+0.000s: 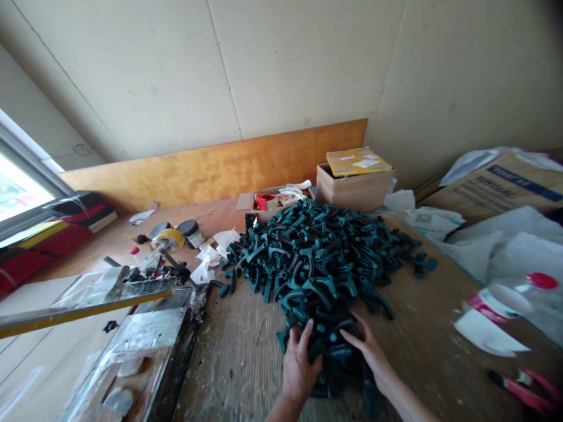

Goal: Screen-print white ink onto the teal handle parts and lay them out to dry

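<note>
Head view: my left hand [301,363] and right hand [368,347], fingers spread and partly curled, touch the near end of a heap of dark green plastic parts [323,252] on the wooden table [233,357]; whether either grips a part, I cannot tell. Behind the heap stand an open carton [281,196] and a cardboard box [352,187] topped by a yellow packet [358,161]; red-handled pliers [528,390] lie to the right.

Pale panelled wall [308,70]; orange-brown wooden board [220,167] along its foot; bright window [20,181] at left; worn wooden counter [237,351] below.
</note>
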`<state>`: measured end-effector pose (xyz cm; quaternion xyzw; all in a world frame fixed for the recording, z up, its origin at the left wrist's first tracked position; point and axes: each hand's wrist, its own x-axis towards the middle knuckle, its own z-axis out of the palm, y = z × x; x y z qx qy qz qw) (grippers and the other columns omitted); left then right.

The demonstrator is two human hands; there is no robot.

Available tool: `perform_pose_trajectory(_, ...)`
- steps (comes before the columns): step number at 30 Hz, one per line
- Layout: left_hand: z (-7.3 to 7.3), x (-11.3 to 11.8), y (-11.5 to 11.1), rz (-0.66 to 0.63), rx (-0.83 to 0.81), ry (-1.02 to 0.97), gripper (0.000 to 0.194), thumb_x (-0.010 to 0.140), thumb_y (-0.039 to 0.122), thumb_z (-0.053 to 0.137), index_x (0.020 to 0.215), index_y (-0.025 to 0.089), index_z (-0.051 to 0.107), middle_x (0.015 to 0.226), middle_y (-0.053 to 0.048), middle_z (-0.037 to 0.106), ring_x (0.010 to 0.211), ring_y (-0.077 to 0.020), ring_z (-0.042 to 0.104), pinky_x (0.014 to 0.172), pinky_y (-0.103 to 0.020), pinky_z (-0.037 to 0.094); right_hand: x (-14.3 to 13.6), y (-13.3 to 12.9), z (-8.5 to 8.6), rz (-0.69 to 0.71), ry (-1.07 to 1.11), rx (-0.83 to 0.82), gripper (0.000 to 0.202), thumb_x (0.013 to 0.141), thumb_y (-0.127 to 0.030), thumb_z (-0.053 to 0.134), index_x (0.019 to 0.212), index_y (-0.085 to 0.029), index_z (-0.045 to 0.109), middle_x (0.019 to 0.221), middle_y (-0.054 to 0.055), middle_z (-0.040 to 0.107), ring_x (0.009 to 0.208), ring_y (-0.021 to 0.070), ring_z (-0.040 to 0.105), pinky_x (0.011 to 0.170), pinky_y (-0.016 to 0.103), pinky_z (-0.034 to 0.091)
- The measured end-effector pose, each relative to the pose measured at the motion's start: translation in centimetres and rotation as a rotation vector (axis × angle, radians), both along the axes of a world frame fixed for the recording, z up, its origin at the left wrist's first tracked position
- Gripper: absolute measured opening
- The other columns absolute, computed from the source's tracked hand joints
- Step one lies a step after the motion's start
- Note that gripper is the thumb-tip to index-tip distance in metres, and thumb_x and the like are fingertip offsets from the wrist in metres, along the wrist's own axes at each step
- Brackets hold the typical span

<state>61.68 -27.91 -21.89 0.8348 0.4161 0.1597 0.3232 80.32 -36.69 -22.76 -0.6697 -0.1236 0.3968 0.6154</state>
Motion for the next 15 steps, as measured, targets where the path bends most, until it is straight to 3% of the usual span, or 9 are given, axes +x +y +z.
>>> perform_pose_trajectory(5, 0.2, -0.5, 1.7, 0.055, -0.162, -0.237, 0.079, 0.065, 0.003, 0.047, 0.142, 0.019, 0.044, 0.136, -0.008, 0.051, 0.129, -0.0182, 0.048, 0.11, -0.027, 0.038, -4.4, 3.0, 2.2, 0.019, 0.235, 0.095, 0.093, 0.057, -0.05, 0.082, 0.134, -0.025, 0.037, 0.106, 0.005, 0.068, 0.097, 0.0303, 0.066, 0.079, 0.043, 0.055)
perform_pose_trajectory(11, 1.8, -4.7, 6.9, 0.114, -0.159, -0.362, 0.052, 0.068, 0.017, 0.051, 0.118, 0.019, 0.066, 0.114, -0.008, 0.066, 0.11, -0.024, 0.062, 0.098, -0.036, 0.049, -10.8, 7.2, 3.7, 0.073, 0.395, 0.183, 0.101, 0.052, -0.05, 0.083, 0.135, -0.028, 0.03, 0.114, 0.008, 0.064, 0.102, 0.0336, 0.062, 0.071, 0.043, 0.056)
perform_pose_trajectory(15, 0.0, -7.9, 10.6, 0.21, -0.089, -0.339, 0.046, 0.063, 0.028, 0.056, 0.106, 0.019, 0.072, 0.108, -0.008, 0.071, 0.106, -0.029, 0.064, 0.098, -0.043, 0.05, -13.8, 9.9, 3.1, 0.204, 0.29, 0.157, 0.112, 0.054, -0.045, 0.078, 0.145, -0.025, 0.016, 0.124, 0.012, 0.059, 0.101, 0.0319, 0.063, 0.077, 0.044, 0.054)
